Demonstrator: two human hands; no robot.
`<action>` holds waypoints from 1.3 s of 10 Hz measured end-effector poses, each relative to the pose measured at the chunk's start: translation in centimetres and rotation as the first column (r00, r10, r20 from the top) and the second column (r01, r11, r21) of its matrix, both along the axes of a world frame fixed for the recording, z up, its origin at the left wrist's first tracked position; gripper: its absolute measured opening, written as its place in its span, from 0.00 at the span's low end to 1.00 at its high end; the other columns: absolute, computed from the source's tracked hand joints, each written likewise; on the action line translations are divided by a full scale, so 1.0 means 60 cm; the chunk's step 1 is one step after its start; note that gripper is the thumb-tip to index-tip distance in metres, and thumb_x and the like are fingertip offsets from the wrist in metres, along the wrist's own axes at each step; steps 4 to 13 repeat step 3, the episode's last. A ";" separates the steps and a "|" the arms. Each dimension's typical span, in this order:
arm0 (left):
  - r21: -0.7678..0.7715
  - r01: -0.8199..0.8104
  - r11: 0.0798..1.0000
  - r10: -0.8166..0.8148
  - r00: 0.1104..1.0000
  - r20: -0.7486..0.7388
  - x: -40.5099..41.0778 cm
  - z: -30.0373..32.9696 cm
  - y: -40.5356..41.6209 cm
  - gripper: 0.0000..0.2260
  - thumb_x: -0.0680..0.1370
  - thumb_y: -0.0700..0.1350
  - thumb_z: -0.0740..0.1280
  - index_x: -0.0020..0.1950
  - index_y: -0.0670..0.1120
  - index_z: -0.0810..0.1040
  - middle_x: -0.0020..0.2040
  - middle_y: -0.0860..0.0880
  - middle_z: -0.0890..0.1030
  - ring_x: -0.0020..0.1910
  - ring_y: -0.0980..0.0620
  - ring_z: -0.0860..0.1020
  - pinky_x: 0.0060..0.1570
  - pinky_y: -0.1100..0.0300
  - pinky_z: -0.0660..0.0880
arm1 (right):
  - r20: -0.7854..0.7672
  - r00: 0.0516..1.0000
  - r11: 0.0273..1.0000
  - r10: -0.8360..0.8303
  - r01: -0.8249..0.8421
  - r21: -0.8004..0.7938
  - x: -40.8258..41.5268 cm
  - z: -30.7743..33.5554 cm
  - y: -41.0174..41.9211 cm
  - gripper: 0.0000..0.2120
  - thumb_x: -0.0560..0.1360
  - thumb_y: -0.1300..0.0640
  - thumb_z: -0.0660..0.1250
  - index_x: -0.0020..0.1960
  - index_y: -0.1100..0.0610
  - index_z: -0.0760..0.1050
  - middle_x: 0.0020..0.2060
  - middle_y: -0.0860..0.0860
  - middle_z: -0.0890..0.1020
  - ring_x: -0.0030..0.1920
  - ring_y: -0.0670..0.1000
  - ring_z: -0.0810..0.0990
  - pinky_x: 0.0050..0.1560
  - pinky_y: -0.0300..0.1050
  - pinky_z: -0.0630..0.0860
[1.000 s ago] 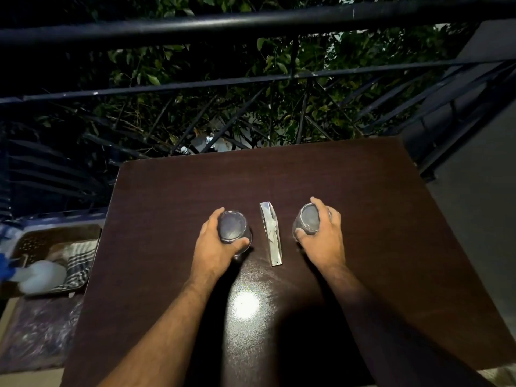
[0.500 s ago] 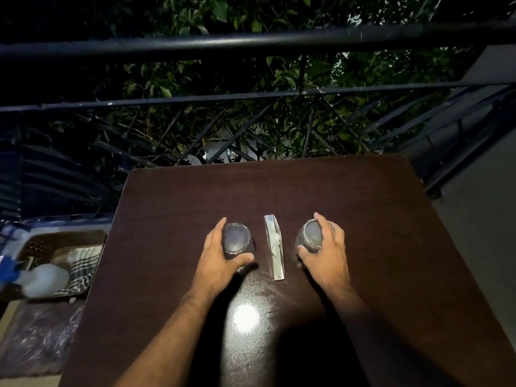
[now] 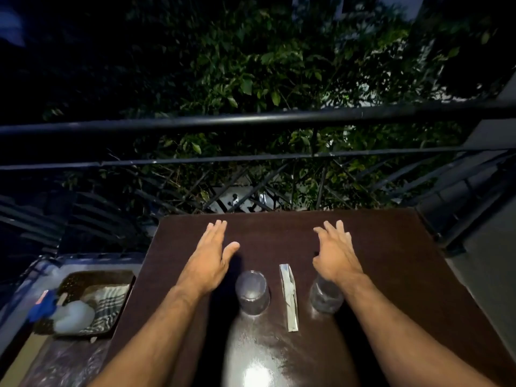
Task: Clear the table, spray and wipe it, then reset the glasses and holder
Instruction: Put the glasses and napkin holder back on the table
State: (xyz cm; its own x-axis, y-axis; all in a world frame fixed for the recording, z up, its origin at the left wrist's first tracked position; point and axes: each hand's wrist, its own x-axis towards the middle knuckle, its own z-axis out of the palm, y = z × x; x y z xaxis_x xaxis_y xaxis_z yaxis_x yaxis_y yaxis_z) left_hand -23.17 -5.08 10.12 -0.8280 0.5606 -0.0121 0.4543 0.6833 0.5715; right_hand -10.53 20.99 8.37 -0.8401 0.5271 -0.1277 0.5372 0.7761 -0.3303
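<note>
Two clear glasses stand upside down on the dark brown table [image 3: 391,261]: the left glass [image 3: 252,292] and the right glass [image 3: 325,298]. A narrow shiny metal holder [image 3: 289,296] lies between them. My left hand [image 3: 210,258] hovers flat and open beyond the left glass, touching nothing. My right hand [image 3: 335,252] is spread open beyond the right glass, and its wrist covers part of that glass's top.
A dark tray [image 3: 92,303] left of the table holds a spray bottle [image 3: 65,315] with a blue head and a checked cloth [image 3: 110,301]. A black metal railing [image 3: 251,118] runs behind the table, with foliage beyond. A lamp's glare sits on the table's near edge.
Both hands have let go of the glasses and moved forward past them with fingers spread. The camera has tilted up, so the table sits lower in view.
</note>
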 end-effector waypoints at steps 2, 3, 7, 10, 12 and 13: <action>0.000 0.009 1.000 -0.009 0.982 -0.186 -0.068 0.151 0.011 0.29 0.84 0.54 0.56 0.81 0.43 0.55 0.81 0.44 0.57 0.80 0.49 0.50 0.78 0.54 0.50 | -0.044 0.997 0.997 0.065 -0.063 0.050 -0.069 0.134 0.020 0.38 0.75 0.60 0.65 0.82 0.56 0.53 0.82 0.53 0.49 0.82 0.58 0.42 0.81 0.55 0.44; 0.002 0.003 1.000 -0.002 0.962 -0.274 -0.092 0.224 0.022 0.28 0.84 0.54 0.54 0.80 0.42 0.56 0.80 0.43 0.59 0.80 0.47 0.53 0.78 0.50 0.52 | -0.107 0.992 0.994 0.069 -0.060 0.089 -0.102 0.212 0.027 0.37 0.75 0.65 0.64 0.81 0.56 0.55 0.82 0.53 0.49 0.82 0.57 0.42 0.81 0.55 0.44; 0.002 0.003 1.000 -0.002 0.962 -0.274 -0.092 0.224 0.022 0.28 0.84 0.54 0.54 0.80 0.42 0.56 0.80 0.43 0.59 0.80 0.47 0.53 0.78 0.50 0.52 | -0.107 0.992 0.994 0.069 -0.060 0.089 -0.102 0.212 0.027 0.37 0.75 0.65 0.64 0.81 0.56 0.55 0.82 0.53 0.49 0.82 0.57 0.42 0.81 0.55 0.44; 0.002 0.003 1.000 -0.002 0.962 -0.274 -0.092 0.224 0.022 0.28 0.84 0.54 0.54 0.80 0.42 0.56 0.80 0.43 0.59 0.80 0.47 0.53 0.78 0.50 0.52 | -0.107 0.992 0.994 0.069 -0.060 0.089 -0.102 0.212 0.027 0.37 0.75 0.65 0.64 0.81 0.56 0.55 0.82 0.53 0.49 0.82 0.57 0.42 0.81 0.55 0.44; 0.002 0.003 1.000 -0.002 0.962 -0.274 -0.092 0.224 0.022 0.28 0.84 0.54 0.54 0.80 0.42 0.56 0.80 0.43 0.59 0.80 0.47 0.53 0.78 0.50 0.52 | -0.107 0.992 0.994 0.069 -0.060 0.089 -0.102 0.212 0.027 0.37 0.75 0.65 0.64 0.81 0.56 0.55 0.82 0.53 0.49 0.82 0.57 0.42 0.81 0.55 0.44; 0.002 0.003 1.000 -0.002 0.962 -0.274 -0.092 0.224 0.022 0.28 0.84 0.54 0.54 0.80 0.42 0.56 0.80 0.43 0.59 0.80 0.47 0.53 0.78 0.50 0.52 | -0.107 0.992 0.994 0.069 -0.060 0.089 -0.102 0.212 0.027 0.37 0.75 0.65 0.64 0.81 0.56 0.55 0.82 0.53 0.49 0.82 0.57 0.42 0.81 0.55 0.44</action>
